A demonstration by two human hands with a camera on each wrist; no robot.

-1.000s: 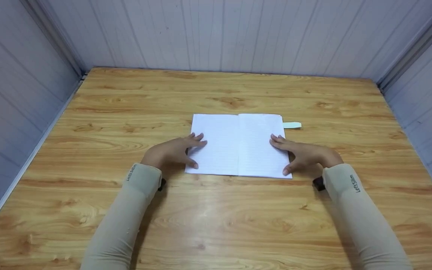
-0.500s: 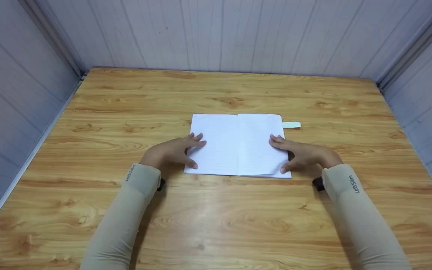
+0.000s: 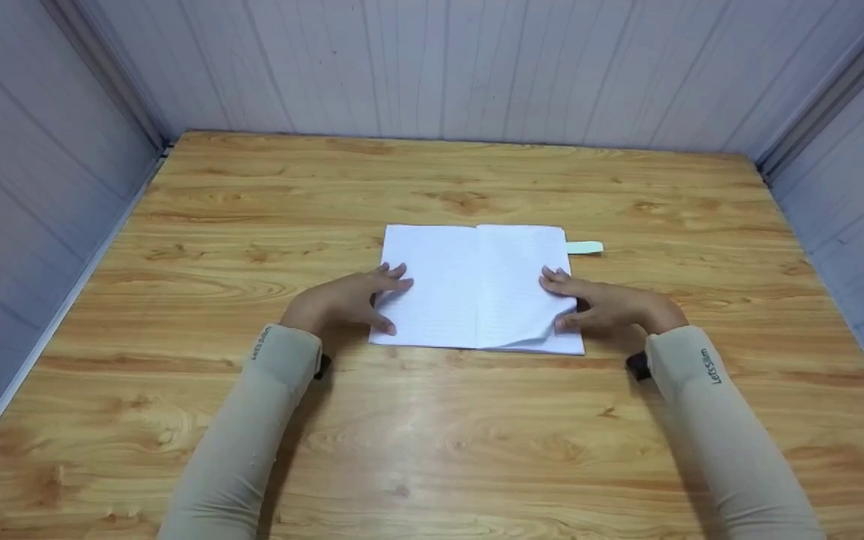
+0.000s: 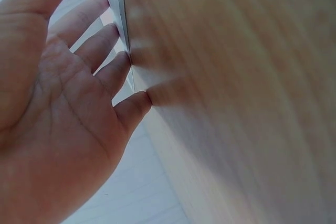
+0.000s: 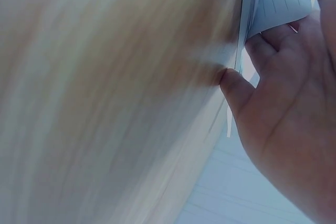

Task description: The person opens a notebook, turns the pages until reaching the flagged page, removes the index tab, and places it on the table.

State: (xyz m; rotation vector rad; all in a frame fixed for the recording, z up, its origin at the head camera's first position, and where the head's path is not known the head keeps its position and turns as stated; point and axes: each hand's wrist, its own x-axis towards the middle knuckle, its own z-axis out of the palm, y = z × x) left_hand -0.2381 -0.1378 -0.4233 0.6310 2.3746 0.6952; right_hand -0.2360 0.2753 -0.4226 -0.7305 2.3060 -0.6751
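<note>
An open notebook (image 3: 443,292) with white lined pages lies flat on the table. My left hand (image 3: 346,300) rests on its left page, fingers spread and thumb near the lower left corner. In the left wrist view the fingertips of my left hand (image 4: 79,93) touch the notebook's edge and the table. My right hand (image 3: 612,304) rests on the right page, its thumb pushing the lower corner inward. That page (image 5: 281,3) bows upward between thumb and fingers in the right wrist view. The little finger of my right hand (image 5: 289,93) touches the table.
A pale strip (image 3: 585,247) sticks out from the notebook's right edge. The wooden table (image 3: 432,435) spreads around it, with panelled walls (image 3: 439,67) at the back and both sides. Dark wrist devices (image 3: 637,367) show under the sleeves.
My right thumb has slid inward and up along the right page. The page's lower corner, flat before, now lifts and curls. My left hand stays in place.
</note>
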